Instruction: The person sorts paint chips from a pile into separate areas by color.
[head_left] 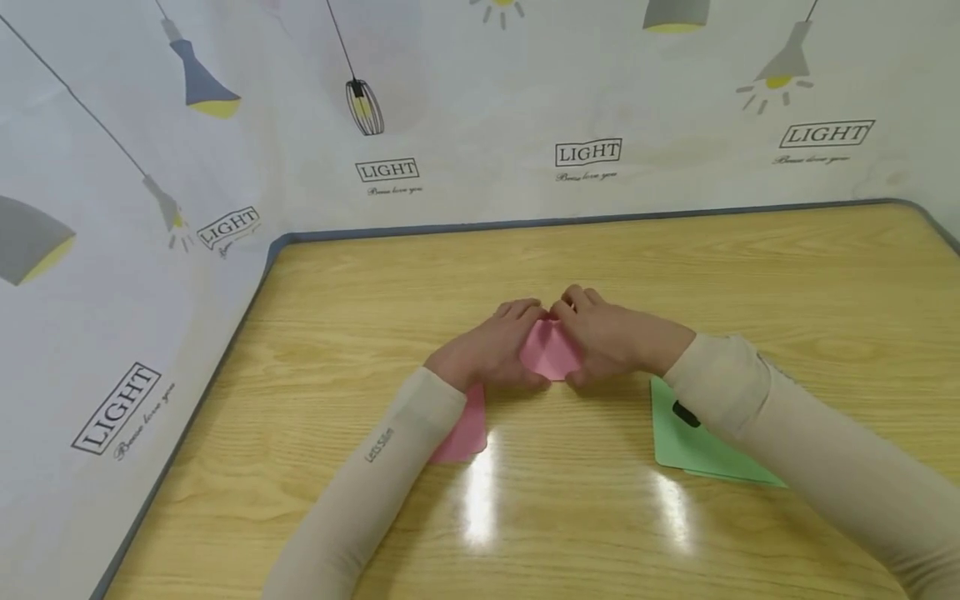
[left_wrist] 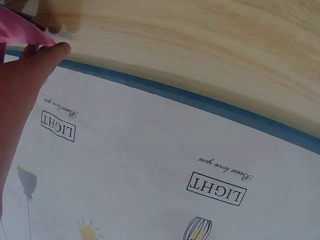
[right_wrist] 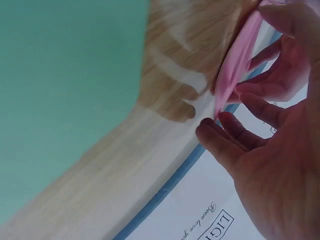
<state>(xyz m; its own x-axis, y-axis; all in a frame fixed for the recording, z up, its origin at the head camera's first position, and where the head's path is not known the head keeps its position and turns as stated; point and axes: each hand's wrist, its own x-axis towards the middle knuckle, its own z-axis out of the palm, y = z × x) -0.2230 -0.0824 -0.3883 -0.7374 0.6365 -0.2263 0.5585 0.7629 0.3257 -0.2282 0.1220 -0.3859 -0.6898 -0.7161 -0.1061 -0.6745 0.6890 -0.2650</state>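
Note:
A small folded piece of pink paper [head_left: 552, 354] stands between both hands above the middle of the table. My left hand [head_left: 498, 346] pinches its left side, and my right hand [head_left: 611, 337] pinches the right side. The fingertips of the two hands nearly meet at the paper's far edge, with the thumbs at the near edge. In the right wrist view, the pink paper [right_wrist: 239, 60] looks bent, and fingers of both hands touch it. The left wrist view catches only a corner of the pink paper [left_wrist: 22, 30] beside the left hand [left_wrist: 25, 85].
A pink sheet [head_left: 468, 433] lies partly under the left forearm. Beneath the right forearm are green sheets [head_left: 678, 446], with a small black object [head_left: 686, 414] on them, partly covered by the sleeve. The wooden table [head_left: 360, 292] meets a white printed wall covering [head_left: 480, 192] along a blue edge.

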